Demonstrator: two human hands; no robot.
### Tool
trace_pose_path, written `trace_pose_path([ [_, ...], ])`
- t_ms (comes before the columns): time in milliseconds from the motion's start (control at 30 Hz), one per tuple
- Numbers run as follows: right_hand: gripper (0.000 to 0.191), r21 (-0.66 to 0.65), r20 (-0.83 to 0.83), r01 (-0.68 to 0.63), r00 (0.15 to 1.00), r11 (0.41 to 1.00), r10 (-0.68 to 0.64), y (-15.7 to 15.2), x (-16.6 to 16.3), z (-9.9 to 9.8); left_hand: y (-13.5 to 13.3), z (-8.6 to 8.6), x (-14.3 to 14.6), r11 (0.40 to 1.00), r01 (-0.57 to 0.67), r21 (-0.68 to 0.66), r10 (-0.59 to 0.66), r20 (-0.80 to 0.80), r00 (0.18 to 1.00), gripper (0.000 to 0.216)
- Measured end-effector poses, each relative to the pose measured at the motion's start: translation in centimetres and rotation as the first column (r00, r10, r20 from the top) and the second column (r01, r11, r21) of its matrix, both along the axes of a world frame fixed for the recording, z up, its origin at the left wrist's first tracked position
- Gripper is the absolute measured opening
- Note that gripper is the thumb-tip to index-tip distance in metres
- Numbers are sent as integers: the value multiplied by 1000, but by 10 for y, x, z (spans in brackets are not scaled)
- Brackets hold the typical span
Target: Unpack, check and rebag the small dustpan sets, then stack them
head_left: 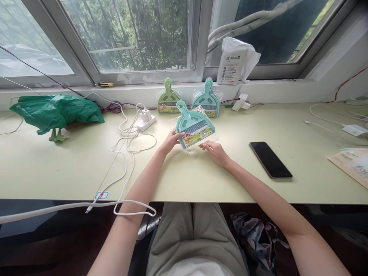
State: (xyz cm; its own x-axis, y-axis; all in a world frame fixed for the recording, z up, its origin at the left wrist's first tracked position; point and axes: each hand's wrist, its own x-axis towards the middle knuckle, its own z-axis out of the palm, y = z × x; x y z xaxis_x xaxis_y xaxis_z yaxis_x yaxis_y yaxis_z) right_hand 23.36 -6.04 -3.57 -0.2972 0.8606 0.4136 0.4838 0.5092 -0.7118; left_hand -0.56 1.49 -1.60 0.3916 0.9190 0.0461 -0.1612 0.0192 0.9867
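Both hands meet at a teal plastic dustpan-and-brush set in clear wrap [194, 128], mid-way across the pale green desk [198, 180]. The left hand [171, 139] clasps its left edge. The right hand [215, 150] touches the wrap's lower right corner with loosely curled fingertips; whether they pinch it cannot be told.

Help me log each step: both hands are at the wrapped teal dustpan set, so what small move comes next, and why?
Probably pinch the loose clear wrap at the lower edge with the right hand while the left hand steadies the teal dustpan set: it is wrapped, and the right fingertips lie there.
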Motion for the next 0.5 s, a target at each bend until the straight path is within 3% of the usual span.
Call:
trace_pose_path([
  [100, 49, -251, -303, -11, 951, 968, -68, 11, 5, -6, -3, 3, 2, 1000, -4, -10, 4, 22, 1000, 49],
  [167, 51, -334, -431, -18, 892, 942, -136, 17, 9, -8, -5, 4, 4, 999, 31, -27, -30, 14, 999, 50],
  [500, 54, -457, -677, 47, 628, 888, -382, 20, 16, -7, -16, 8, 4, 952, 302, -46, -306, -157, 939, 62],
])
